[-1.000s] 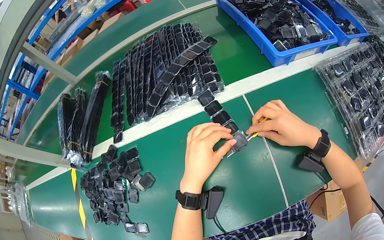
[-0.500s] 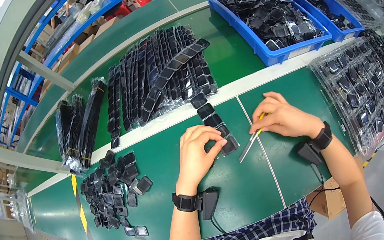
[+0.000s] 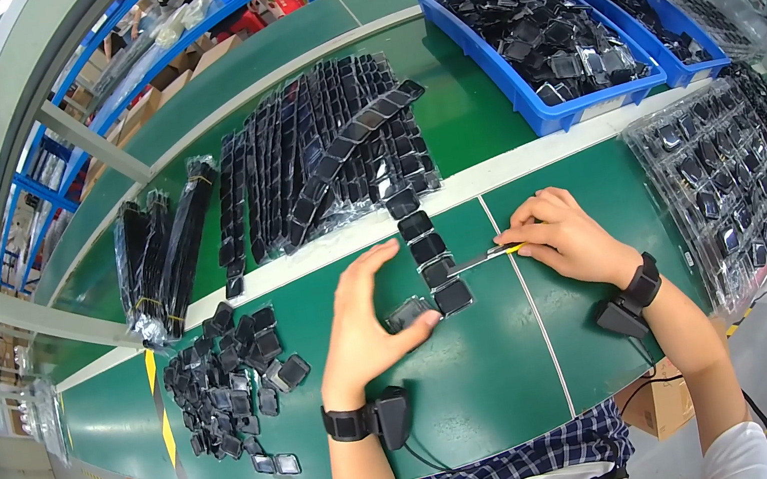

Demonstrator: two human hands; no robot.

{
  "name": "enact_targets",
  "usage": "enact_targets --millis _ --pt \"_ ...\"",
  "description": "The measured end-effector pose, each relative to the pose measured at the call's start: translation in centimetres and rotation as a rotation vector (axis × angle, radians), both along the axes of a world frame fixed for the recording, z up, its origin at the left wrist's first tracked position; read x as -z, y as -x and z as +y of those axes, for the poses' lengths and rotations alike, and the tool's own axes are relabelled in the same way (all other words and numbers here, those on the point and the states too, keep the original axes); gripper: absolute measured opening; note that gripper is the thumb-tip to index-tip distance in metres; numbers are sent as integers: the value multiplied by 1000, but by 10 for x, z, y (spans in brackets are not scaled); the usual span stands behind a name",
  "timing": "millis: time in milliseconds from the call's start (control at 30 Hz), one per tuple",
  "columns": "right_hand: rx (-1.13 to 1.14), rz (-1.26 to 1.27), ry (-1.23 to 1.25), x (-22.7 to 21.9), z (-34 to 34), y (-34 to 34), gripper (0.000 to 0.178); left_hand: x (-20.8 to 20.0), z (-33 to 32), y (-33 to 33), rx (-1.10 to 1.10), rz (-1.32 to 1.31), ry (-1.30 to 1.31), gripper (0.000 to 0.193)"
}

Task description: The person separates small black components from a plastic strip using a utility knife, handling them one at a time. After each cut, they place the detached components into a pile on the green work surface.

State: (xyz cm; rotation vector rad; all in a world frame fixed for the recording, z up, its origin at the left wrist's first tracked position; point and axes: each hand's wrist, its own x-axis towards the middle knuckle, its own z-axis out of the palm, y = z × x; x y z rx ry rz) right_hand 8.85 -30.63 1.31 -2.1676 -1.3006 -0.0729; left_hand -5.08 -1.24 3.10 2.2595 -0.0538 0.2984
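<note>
Dark loose square [image 3: 406, 312] partly hidden by left grip [image 3: 358, 330]

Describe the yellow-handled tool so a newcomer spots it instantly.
On the green workbench, find the strip of black squares running toward the near edge. Just right of it, the right hand grips a slim tool, metal end at the strip. Its yellow handle sets it apart from those dark squares.

Slanting strip of black squares [image 3: 416, 225], yellow-handled tool [image 3: 484, 259] at its right edge (loose square [image 3: 407, 314] at left)
</note>
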Motion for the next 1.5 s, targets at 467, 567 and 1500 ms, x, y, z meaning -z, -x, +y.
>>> enact_targets --millis 467,567,1500 --pt "-65 -6 71 2 7 12 28 20 -28 -16 110 -37 -149 23" --pt "-60 -3 71 3 8 14 32 23 -30 -18 83 -64 -129 14" --pt "-164 86 113 -3 -1 -3 28 26 -36 -20 22 -142 -200 17"
